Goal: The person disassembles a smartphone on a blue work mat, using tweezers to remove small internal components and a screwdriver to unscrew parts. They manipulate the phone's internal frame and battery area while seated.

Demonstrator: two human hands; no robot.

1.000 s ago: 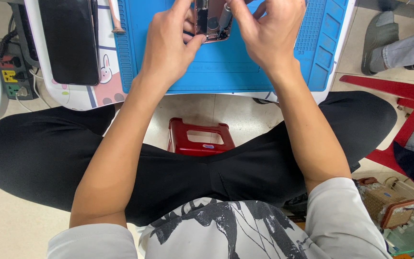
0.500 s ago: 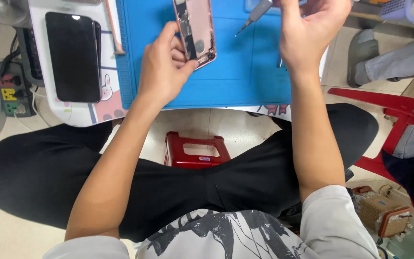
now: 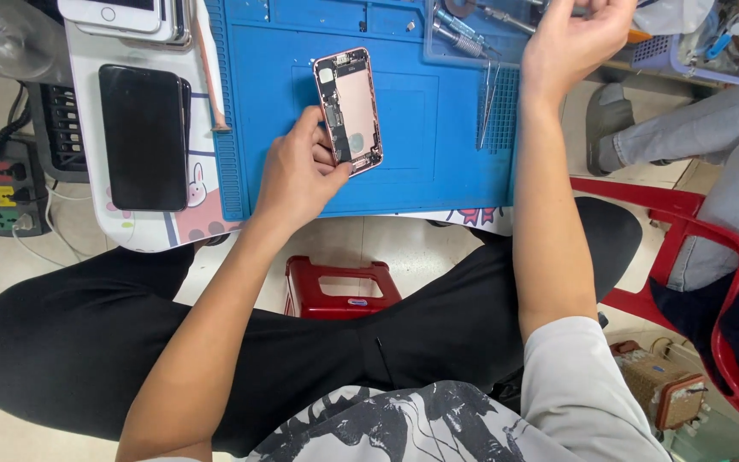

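Left hand [image 3: 297, 175] grips the open phone [image 3: 349, 111] by its lower edge, now laid mid-mat [image 3: 438, 162] (it was lifted 0.5 s ago). Right hand [image 3: 570, 38] has gone to the tool tray [image 3: 472, 34] at the far edge; we can't tell its grip.

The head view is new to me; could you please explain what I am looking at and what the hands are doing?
The camera sits on a seated person's head, looking down past their knees at a blue rubber work mat. The left hand steadies an opened pink phone shell, its inner parts showing, on the mat. The right hand reaches up by a clear plastic tray of metal tools; whether its grip holds anything I cannot tell. A black phone lies face up, left of the mat. Another person's grey-trousered leg shows at right.
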